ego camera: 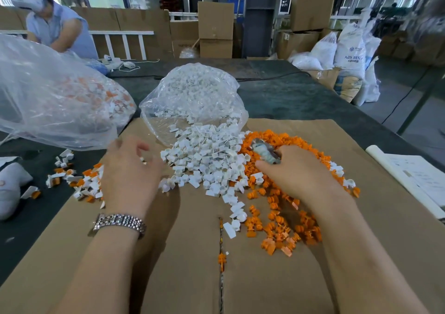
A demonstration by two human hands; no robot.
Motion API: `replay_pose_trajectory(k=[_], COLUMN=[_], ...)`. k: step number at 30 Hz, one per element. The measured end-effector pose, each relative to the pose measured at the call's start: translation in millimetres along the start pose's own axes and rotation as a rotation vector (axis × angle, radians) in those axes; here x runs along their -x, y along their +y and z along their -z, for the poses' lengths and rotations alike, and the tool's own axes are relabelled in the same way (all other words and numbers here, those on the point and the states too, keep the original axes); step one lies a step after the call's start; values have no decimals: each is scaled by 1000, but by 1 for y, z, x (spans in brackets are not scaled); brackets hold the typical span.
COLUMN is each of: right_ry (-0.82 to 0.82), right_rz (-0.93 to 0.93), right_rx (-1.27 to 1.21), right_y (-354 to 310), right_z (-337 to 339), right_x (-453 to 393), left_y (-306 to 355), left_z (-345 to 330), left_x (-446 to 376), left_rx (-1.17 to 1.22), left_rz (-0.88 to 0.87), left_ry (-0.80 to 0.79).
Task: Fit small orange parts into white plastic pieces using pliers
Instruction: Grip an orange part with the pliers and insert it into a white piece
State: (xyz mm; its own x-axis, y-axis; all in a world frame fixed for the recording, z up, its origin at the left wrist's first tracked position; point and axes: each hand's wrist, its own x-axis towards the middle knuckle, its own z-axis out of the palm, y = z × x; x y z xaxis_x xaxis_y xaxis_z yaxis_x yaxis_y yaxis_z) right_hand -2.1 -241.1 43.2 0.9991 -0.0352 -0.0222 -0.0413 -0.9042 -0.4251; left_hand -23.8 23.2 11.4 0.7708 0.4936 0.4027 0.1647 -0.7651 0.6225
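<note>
Pliers (266, 153), handles wrapped in pale tape, sit in the right hand (297, 171), whose grip is curled round them as it rests on the orange parts (286, 217); the jaws are hidden, so whether they hold a part cannot be told. The left hand (130, 169) hovers at the edge of the white pieces (207, 162) with fingers loosely curled, perhaps pinching one small white piece, though blur makes that uncertain. Both heaps lie loose and touching on cardboard (183, 277) spread over the dark counter (289, 97). The job looks far from over: each heap is still large. A scatter of joined white-and-orange pieces (79, 181) lies to the left of the left hand, apparently finished work. A clear bag (192, 97) behind the white heap lies open toward it, still well filled with white pieces. A bigger clear bag (55, 97) at the left holds mixed white and orange pieces, probably finished ones.
</note>
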Motion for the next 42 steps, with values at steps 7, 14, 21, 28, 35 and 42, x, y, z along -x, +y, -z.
replay_pose_trajectory(k=[7, 14, 21, 28, 35, 42], right_ry=[132, 127, 109, -100, 8, -1], right_rz=[-29, 1, 181, 351, 423, 511], right_rx=[180, 180, -88, 121, -127, -743], right_y=[9, 9, 15, 11, 10, -5], right_z=[-25, -32, -16, -18, -21, -16], right_x=[-6, -11, -5, 3, 3, 13], left_y=[1, 12, 24, 26, 26, 25], left_z=[-3, -17, -18, -15, -20, -21], left_x=[7, 18, 21, 18, 19, 20], left_rx=[-255, -143, 417, 946, 1173, 1317], left_rz=[-125, -253, 12, 320, 339, 367], left_ry=[-454, -410, -498, -655, -844, -961])
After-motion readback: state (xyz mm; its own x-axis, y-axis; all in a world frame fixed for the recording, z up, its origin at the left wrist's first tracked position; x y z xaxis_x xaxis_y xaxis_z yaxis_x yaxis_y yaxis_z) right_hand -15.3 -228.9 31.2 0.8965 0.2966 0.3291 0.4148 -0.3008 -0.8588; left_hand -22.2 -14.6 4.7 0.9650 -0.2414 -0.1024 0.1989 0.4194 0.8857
